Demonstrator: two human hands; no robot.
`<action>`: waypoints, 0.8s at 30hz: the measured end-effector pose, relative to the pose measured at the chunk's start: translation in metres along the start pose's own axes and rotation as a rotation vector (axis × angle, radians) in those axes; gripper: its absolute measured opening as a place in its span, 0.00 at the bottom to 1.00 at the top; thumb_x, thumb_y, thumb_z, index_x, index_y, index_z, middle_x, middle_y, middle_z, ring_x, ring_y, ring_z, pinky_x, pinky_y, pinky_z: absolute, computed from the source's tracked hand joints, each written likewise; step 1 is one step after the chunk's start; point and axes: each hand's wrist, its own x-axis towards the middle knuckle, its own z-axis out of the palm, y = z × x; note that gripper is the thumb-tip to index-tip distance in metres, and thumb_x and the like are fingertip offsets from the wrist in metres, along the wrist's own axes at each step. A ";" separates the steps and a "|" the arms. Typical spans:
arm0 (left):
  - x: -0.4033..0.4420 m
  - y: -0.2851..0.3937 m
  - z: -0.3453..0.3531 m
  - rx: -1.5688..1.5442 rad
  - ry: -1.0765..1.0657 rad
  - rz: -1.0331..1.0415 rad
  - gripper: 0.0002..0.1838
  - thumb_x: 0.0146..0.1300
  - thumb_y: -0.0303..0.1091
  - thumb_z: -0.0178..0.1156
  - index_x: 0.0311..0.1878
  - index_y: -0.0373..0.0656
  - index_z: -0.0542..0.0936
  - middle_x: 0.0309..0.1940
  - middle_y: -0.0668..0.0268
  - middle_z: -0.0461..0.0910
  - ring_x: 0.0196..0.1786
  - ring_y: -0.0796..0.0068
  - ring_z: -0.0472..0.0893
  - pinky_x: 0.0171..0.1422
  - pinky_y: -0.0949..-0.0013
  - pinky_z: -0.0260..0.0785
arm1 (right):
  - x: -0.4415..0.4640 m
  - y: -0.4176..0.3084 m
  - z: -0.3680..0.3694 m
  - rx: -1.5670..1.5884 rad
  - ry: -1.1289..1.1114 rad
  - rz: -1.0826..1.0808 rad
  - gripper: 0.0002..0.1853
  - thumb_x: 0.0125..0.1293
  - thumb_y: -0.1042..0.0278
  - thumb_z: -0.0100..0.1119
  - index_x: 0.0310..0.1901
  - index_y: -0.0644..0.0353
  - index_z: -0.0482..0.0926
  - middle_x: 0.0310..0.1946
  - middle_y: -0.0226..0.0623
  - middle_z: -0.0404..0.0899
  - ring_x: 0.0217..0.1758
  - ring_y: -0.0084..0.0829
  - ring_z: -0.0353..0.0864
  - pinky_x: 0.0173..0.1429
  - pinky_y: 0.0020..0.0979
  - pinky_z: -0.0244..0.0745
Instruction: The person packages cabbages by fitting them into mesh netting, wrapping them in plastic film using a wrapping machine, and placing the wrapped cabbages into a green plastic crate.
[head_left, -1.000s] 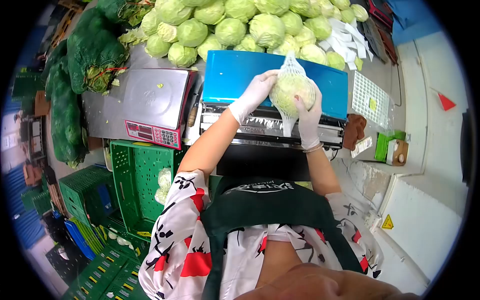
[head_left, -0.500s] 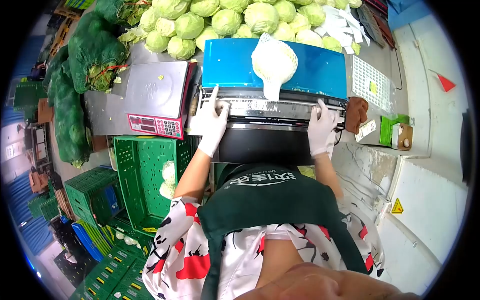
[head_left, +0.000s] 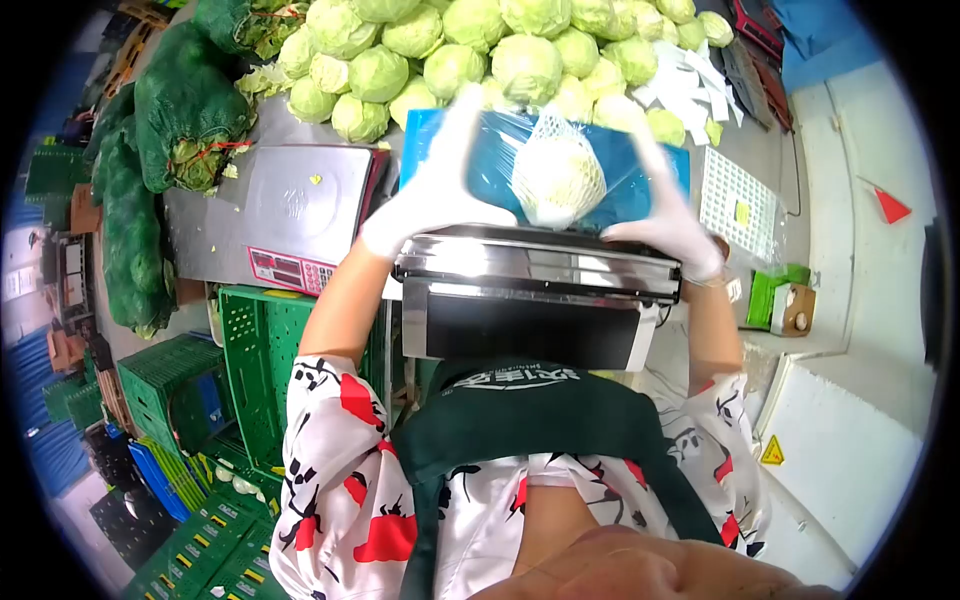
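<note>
Netted cabbage (head_left: pixel 560 178) lies between the two gloved hands, over the blue top (head_left: pixel 425 130) of a machine, its lower end close to the machine's dark upper edge. The left hand (head_left: pixel 440 190) is on one side of it, thumb and fingers spread wide; the thumb points inward, its tip near the cabbage's lower side and apart from it, while the fingers reach up toward the pile. The right hand (head_left: pixel 665 210) mirrors this on the other side, also spread wide, with its thumb near the cabbage's lower end. Clear film (head_left: pixel 498 135) shows around the cabbage and reaches toward both hands; whether the fingers grip its edges, I cannot tell.

Just below the thumbs run the machine's metal bars (head_left: pixel 540 265), and under those a black panel (head_left: pixel 525 330). Beyond the fingertips sits a pile of bare cabbages (head_left: pixel 525 68), with white strips (head_left: pixel 690 85) at its right end. Beside the machine, past the left forearm, is a scale (head_left: pixel 305 200) with a red-edged keypad; farther out are green net sacks (head_left: pixel 190 105), and below the scale a green crate (head_left: pixel 250 370). Past the right hand lie a white grid sheet (head_left: pixel 738 200) and, nearer the person, a brown-and-white carton (head_left: pixel 795 310).
</note>
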 end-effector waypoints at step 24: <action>-0.191 0.035 0.109 -1.469 -0.656 -1.271 0.38 0.72 0.61 0.50 0.67 0.32 0.69 0.55 0.54 0.79 0.54 0.66 0.81 0.57 0.66 0.75 | -0.160 -0.046 0.166 1.588 -0.370 1.132 0.31 0.76 0.50 0.46 0.69 0.67 0.64 0.63 0.40 0.72 0.64 0.30 0.73 0.69 0.31 0.67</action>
